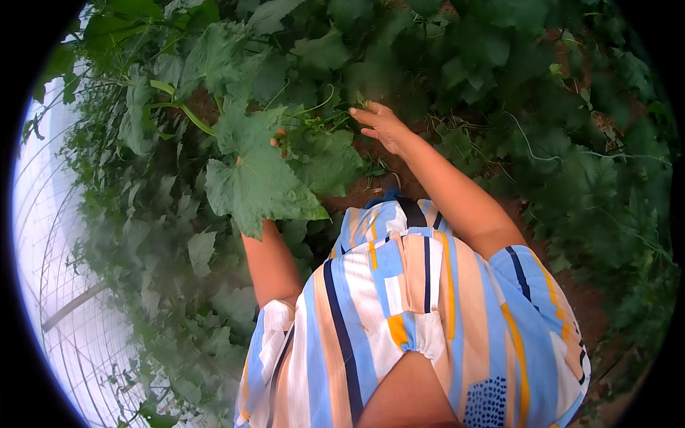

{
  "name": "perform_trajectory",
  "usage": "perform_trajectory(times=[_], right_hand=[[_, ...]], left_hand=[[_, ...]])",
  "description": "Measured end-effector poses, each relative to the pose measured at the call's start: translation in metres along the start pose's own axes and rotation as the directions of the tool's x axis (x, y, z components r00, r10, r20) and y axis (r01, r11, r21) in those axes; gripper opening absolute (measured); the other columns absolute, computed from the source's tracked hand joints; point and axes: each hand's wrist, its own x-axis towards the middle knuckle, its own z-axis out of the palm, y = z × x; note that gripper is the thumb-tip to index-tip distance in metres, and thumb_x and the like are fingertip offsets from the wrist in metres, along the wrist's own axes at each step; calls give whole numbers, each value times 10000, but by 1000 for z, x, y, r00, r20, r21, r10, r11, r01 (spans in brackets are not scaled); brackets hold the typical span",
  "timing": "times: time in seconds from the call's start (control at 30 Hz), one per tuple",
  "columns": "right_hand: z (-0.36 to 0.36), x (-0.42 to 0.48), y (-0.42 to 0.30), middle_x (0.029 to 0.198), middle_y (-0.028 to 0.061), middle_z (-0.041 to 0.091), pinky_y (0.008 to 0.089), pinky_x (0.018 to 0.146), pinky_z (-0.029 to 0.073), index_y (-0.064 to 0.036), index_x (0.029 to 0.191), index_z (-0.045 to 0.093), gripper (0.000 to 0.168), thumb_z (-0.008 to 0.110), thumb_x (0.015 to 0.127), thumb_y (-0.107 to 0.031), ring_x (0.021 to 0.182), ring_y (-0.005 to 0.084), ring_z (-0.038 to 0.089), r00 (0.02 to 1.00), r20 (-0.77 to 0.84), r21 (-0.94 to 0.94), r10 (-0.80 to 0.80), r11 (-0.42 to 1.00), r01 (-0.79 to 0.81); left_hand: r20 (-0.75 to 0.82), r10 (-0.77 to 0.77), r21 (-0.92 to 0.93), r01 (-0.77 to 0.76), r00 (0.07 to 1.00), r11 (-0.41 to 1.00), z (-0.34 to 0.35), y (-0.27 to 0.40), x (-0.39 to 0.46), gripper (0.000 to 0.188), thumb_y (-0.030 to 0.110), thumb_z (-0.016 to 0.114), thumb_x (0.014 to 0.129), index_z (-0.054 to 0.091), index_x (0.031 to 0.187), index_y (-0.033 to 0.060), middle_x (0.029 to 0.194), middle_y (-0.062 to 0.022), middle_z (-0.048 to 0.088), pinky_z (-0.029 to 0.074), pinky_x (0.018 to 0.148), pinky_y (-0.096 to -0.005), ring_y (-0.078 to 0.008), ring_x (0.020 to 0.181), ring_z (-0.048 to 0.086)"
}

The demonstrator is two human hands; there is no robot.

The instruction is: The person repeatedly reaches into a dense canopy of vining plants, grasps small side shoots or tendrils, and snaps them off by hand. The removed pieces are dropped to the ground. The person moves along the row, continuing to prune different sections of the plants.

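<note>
My right hand (382,125) reaches forward among the vines, fingers partly extended beside the tip of a thin green shoot (332,119); whether it pinches anything is unclear. A large lobed green leaf (259,179) covers most of my left hand and forearm. Only fingertips of my left hand (277,140) show past the leaf's upper edge, near a smaller leaf (334,160) and the shoot with small buds. What the left fingers hold is hidden. A thick pale-green stem (197,120) runs to the left of the large leaf.
Dense leafy vines (166,214) stand on the left, with more foliage (599,187) on the right. A thin pale string (527,142) crosses the right-hand plants. Brown soil (583,305) shows between rows. Translucent sheeting with a grid of lines (59,214) curves along the far left.
</note>
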Motion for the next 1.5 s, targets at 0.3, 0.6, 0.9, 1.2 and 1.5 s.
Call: perform_trajectory(times=[0.3, 0.6, 0.9, 1.2, 1.5], right_hand=[[59, -3, 18, 934, 51, 648, 302, 671, 443, -10, 1301, 389, 629, 653, 783, -250, 805, 146, 566, 950, 310, -378, 32, 921, 93], [60, 2, 31, 869, 79, 630, 324, 662, 458, -20, 1033, 546, 329, 661, 768, -179, 740, 188, 588, 937, 137, -599, -321, 727, 336], [28, 3, 44, 924, 78, 636, 313, 720, 464, -50, 1106, 580, 286, 567, 828, -116, 813, 154, 590, 894, 224, -484, -389, 751, 448], [7, 15, 47, 938, 47, 640, 279, 723, 474, -53, 1124, 588, 349, 570, 822, -226, 833, 114, 582, 907, 297, -26, -298, 947, 319], [-57, -1, 47, 843, 79, 643, 369, 713, 478, -169, 904, 665, 202, 498, 793, -191, 826, 241, 613, 835, -487, -730, -255, 644, -229]], left_hand=[[85, -33, -65, 38, 996, 997, 59, 12, -23, 175, 174, 509, 810, 528, 854, 5, 827, -57, 461, 364, 599, -281, -162, 673, 431], [34, -4, 12, 4, 999, 1000, 73, 13, -24, 151, 158, 507, 800, 501, 751, 16, 771, -48, 415, 306, 558, -259, -134, 632, 361], [89, -87, 12, 86, 992, 996, 65, 11, -14, 91, 81, 531, 763, 490, 719, 12, 746, -33, 386, 317, 560, -252, -118, 621, 344], [173, -164, 186, 131, 971, 974, 73, 15, 1, 102, 97, 498, 783, 495, 737, 6, 735, -23, 415, 280, 508, -195, -77, 563, 335], [73, 9, 197, -24, 997, 980, 82, 15, -4, 124, 152, 523, 772, 509, 733, 35, 712, -5, 455, 323, 549, -242, -104, 623, 428]])
